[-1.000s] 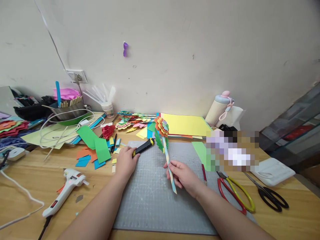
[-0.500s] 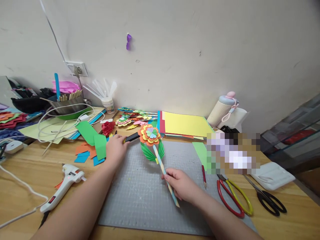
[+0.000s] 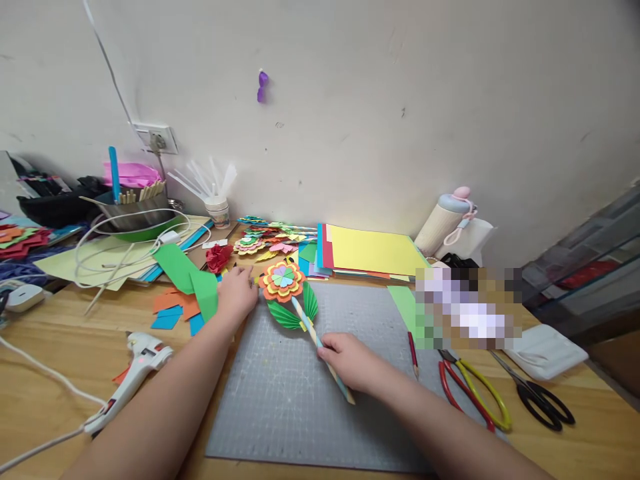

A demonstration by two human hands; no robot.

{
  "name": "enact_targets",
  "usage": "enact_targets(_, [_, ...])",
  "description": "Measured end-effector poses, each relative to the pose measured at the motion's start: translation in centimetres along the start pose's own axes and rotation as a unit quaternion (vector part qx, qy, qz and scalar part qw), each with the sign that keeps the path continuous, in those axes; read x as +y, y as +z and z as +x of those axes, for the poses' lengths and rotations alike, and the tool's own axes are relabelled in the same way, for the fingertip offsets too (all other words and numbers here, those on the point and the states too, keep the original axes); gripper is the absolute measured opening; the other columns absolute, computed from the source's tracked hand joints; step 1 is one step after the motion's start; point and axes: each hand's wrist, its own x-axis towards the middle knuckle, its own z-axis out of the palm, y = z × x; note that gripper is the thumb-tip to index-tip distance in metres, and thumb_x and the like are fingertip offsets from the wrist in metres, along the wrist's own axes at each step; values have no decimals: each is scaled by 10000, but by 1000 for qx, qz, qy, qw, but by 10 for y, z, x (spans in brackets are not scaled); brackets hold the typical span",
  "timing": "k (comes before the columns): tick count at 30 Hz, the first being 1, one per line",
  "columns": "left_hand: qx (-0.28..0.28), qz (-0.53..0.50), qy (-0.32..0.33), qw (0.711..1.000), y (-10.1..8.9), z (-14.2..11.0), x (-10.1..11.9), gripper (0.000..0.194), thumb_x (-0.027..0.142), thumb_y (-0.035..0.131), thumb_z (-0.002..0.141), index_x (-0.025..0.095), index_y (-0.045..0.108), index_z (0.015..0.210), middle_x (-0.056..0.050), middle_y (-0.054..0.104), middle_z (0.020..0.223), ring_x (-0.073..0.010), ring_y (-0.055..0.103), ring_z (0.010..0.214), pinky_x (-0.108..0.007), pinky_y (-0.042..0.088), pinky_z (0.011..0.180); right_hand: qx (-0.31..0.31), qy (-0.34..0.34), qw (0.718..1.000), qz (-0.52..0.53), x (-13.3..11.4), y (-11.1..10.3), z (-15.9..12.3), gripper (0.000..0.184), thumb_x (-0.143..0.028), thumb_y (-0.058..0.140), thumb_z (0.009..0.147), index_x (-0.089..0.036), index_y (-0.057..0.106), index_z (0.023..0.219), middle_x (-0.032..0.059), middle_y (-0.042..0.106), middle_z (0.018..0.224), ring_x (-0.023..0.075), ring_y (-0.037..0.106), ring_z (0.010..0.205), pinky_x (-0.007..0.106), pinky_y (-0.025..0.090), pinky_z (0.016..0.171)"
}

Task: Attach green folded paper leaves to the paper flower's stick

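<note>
My right hand (image 3: 345, 360) grips the striped blue-and-cream stem of a paper flower (image 3: 283, 280). Layered orange, yellow and green petals surround a pastel centre, and two pleated green leaves spread below the bloom. The stem slants across the grey cutting mat (image 3: 280, 413), its lower end past my fingers. At the mat's far left corner, my left hand (image 3: 237, 292) has its fingers curled at the near end of a black-and-yellow utility knife (image 3: 255, 281). Most of the knife is hidden behind the bloom.
Left of the mat lie a glue gun (image 3: 133, 377) and green paper strips (image 3: 180, 270). On the right are a pencil (image 3: 413, 353), red-and-yellow-handled pliers (image 3: 480, 393) and black scissors (image 3: 543, 403). Paper flowers (image 3: 250, 243) and a yellow-topped paper stack (image 3: 375, 250) lie at the back.
My right hand has brought the flower left and lower, its bloom turned towards me and now covering most of the knife. My left hand has shifted the knife left and away.
</note>
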Motion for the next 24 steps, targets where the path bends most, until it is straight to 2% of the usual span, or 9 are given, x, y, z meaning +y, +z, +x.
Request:
enact_targets(4, [21, -13, -38, 999, -26, -12, -5, 460, 301, 465, 770, 179, 570, 1202, -125, 577, 1161, -333, 504, 1055, -426, 420, 797, -13, 7, 1000, -18, -9, -1, 7, 213, -262, 484, 815, -169, 559, 638, 21, 578, 672, 134, 470, 610, 239, 269, 530])
enact_targets(8, [38, -76, -34, 996, -43, -26, -5, 411, 363, 495, 762, 202, 629, 1116, -88, 605, 1095, -308, 527, 1028, -411, 424, 826, -19, 28, 999, -29, -15, -2, 11, 214, -264, 504, 809, -170, 571, 630, 35, 591, 675, 138, 480, 596, 241, 265, 512])
enact_targets(12, [67, -130, -41, 988, -40, -36, -9, 362, 340, 501, 754, 215, 656, 1056, -74, 612, 1063, -280, 537, 1010, -388, 424, 853, -25, 54, 998, -23, -17, 0, 11, 207, -297, 500, 816, -185, 560, 652, 18, 563, 612, 126, 481, 486, 244, 276, 475])
enact_targets(16, [51, -152, -33, 986, -30, -43, -10, 343, 311, 505, 748, 204, 665, 1032, -78, 616, 1037, -267, 539, 999, -384, 417, 861, -45, 79, 996, -7, -17, 1, 8, 167, -358, 468, 835, -210, 547, 823, -5, 563, 586, 113, 453, 337, 245, 265, 414])
enact_targets(18, [36, -149, -26, 988, -27, -45, -7, 333, 310, 497, 757, 214, 665, 1028, -73, 611, 1062, -271, 527, 1020, -399, 400, 878, -9, 58, 997, -40, -17, 0, 6, 168, -376, 507, 818, -213, 543, 834, 20, 606, 666, 132, 511, 409, 246, 260, 435])
enact_targets(21, [28, -148, -18, 988, -26, -48, -3, 323, 306, 478, 773, 243, 661, 1031, -57, 604, 1092, -271, 511, 1048, -413, 377, 895, 90, -5, 988, -124, -17, 0, 2, 212, -417, 509, 832, -214, 566, 850, 44, 631, 752, 180, 574, 612, 261, 268, 502])
enact_targets(24, [33, -149, -14, 988, -24, -49, -2, 311, 308, 475, 778, 255, 668, 1016, -51, 603, 1096, -273, 507, 1059, -418, 366, 897, 154, -102, 971, -152, -17, 1, 0, 264, -392, 395, 911, -234, 574, 1024, 48, 618, 885, 189, 567, 778, 278, 319, 593])
